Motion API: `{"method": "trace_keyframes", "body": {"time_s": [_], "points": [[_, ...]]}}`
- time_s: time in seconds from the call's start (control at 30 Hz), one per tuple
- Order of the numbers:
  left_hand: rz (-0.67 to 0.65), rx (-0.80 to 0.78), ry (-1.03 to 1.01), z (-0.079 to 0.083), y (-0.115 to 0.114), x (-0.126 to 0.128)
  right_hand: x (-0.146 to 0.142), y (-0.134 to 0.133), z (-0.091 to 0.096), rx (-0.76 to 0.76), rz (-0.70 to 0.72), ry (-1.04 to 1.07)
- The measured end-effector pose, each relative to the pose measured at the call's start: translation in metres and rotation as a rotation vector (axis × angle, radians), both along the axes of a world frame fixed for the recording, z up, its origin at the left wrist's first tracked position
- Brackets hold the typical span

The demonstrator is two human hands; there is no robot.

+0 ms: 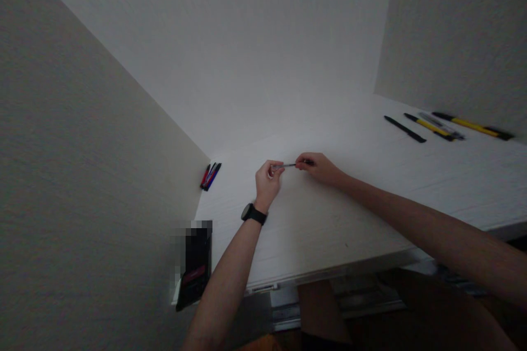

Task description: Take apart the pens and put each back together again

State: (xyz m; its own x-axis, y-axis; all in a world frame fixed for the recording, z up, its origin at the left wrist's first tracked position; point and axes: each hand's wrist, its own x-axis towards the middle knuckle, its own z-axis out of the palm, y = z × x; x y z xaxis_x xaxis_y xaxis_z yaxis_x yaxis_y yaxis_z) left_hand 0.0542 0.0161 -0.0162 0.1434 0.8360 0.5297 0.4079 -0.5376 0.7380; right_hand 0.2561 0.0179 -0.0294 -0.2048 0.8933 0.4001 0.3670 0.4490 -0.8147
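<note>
Both of my hands meet over the middle of a white desk (329,219). My left hand (268,180), with a dark watch on its wrist, pinches one end of a thin clear pen (289,165). Around the pen's dark other end my right hand (322,168) is closed. The pen lies level between the two hands, just above the desk surface.
A few pens in red, blue and black (211,175) lie by the left wall. At the far right lie a black pen (404,129), yellow-and-black pens (473,125) and a grey one (440,126). A dark flat object (196,266) sits at the desk's front left corner.
</note>
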Motion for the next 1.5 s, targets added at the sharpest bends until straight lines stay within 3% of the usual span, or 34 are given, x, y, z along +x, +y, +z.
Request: {"method": "trace_keyframes", "body": {"time_s": [0.8, 1.0, 1.13, 1.5], "points": [[0.020, 0.010, -0.006, 0.0008, -0.0010, -0.0022, -0.0016, -0.0008, 0.0003, -0.004, 0.010, 0.090], [-0.035, -0.015, -0.063, 0.0040, -0.0045, -0.0027, 0.0002, -0.0002, 0.0008, -0.087, 0.089, 0.021], [-0.055, -0.024, -0.091, 0.0055, -0.0066, -0.0023, -0.0007, -0.0005, 0.0009, -0.043, 0.089, 0.115], [-0.064, -0.040, -0.109, 0.0056, -0.0065, -0.0012, -0.0002, 0.0000, 0.0002, -0.039, 0.110, 0.110]]}}
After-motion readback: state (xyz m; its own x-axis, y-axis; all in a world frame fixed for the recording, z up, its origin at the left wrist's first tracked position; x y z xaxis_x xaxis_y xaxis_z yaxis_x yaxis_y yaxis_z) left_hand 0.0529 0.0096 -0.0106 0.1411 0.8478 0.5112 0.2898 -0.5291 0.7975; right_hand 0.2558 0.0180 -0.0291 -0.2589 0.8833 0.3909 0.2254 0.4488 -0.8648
